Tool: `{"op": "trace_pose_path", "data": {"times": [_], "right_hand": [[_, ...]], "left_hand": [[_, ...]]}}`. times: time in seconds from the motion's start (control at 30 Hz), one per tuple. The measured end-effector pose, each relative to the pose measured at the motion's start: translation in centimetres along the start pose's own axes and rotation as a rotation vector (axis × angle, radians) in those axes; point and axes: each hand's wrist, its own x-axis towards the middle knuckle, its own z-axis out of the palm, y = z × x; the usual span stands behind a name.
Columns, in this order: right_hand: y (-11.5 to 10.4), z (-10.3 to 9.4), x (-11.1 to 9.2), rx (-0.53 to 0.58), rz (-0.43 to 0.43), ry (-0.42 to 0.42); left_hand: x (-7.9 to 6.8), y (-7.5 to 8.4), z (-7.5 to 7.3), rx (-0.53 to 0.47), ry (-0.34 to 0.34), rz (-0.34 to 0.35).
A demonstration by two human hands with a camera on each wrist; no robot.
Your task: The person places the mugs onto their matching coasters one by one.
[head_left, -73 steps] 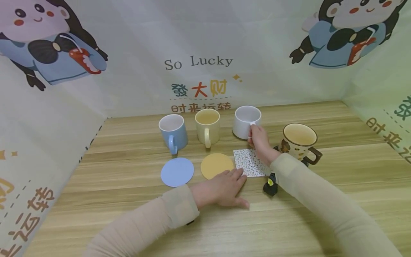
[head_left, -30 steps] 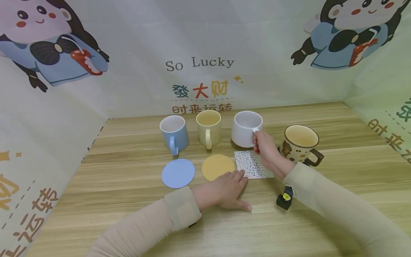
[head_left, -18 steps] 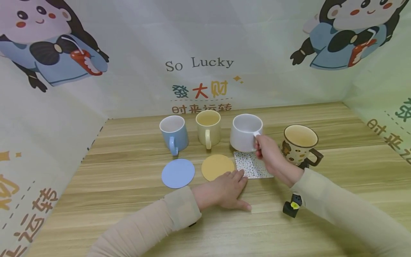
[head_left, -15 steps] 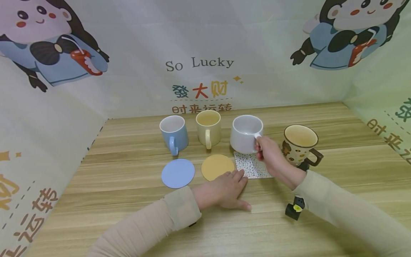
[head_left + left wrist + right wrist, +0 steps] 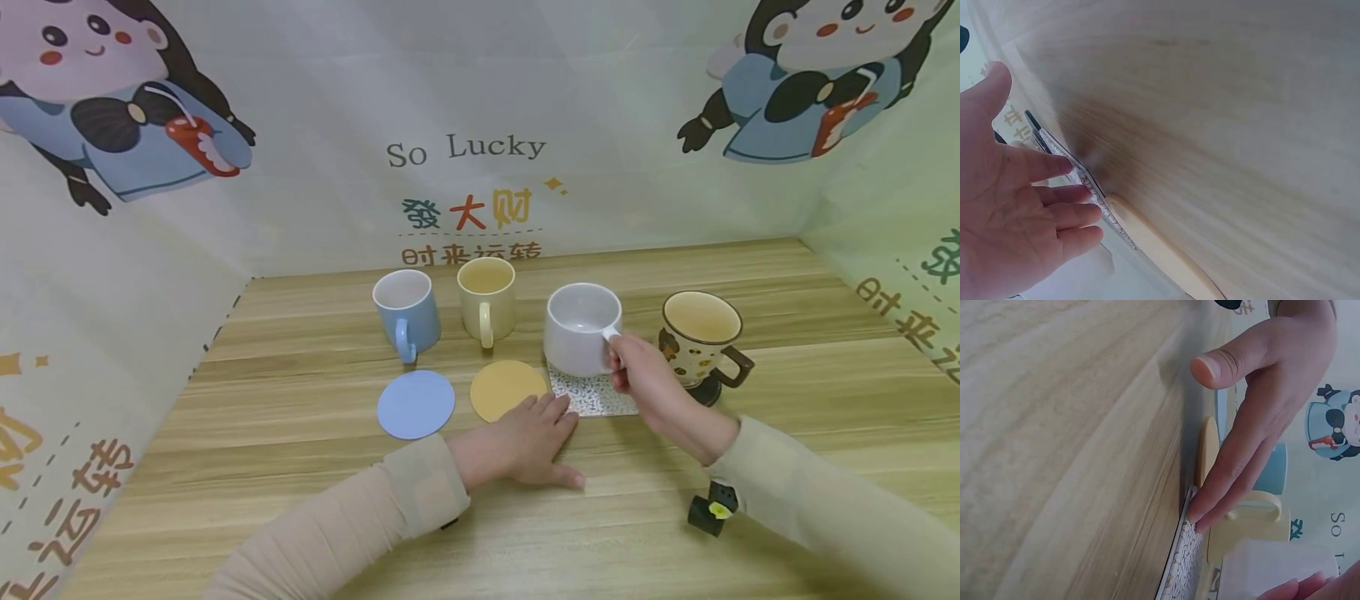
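My right hand (image 5: 648, 379) pinches the handle of a white mug (image 5: 579, 337), upright over the back part of a square black-and-white patterned coaster (image 5: 600, 402). I cannot tell whether the mug's base touches it. The left hand (image 5: 528, 442) lies spread, palm down, with fingertips at the coaster's near left corner; the left wrist view shows its fingers (image 5: 1075, 215) extended at the coaster edge (image 5: 1097, 194). Just left is a round yellow coaster (image 5: 506, 387), partly beneath the left fingers' outline. In the right wrist view, the white mug (image 5: 1269, 565) stands beyond the left hand.
A blue mug (image 5: 414, 312) and a pale yellow mug (image 5: 476, 308) stand at the back left, handles forward. A round blue coaster (image 5: 416, 406) lies before the blue mug. At right, a brown-patterned mug (image 5: 693, 337) sits on a dark coaster (image 5: 707, 390), close to the right hand.
My right hand has brought the white mug toward me from the back of the table to over the patterned coaster. The left hand has stayed nearly still.
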Motion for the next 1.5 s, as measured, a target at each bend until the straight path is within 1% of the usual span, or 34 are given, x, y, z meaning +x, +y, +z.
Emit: {"op": "trace_pose_path", "data": {"times": [0.2, 0.4, 0.7, 1.13, 1.5], "right_hand": [[0.4, -0.6, -0.7, 0.021, -0.017, -0.027], [0.7, -1.2, -1.2, -0.007, -0.005, -0.041], [1.1, -1.7, -1.6, -0.001, 0.007, -0.053], [1.6, -2.0, -1.8, 0.009, 0.001, -0.073], [1.7, -1.9, -1.7, -0.020, -0.003, -0.080]], "left_hand": [[-0.2, -0.1, -0.3, 0.003, 0.014, -0.015], [-0.4, -0.1, -0.4, 0.016, 0.033, -0.019], [-0.2, -0.1, -0.3, 0.005, 0.028, -0.035], [-0.3, -0.1, -0.4, 0.036, 0.031, -0.031], [-0.3, -0.1, -0.7, 0.036, 0.031, -0.026]]}}
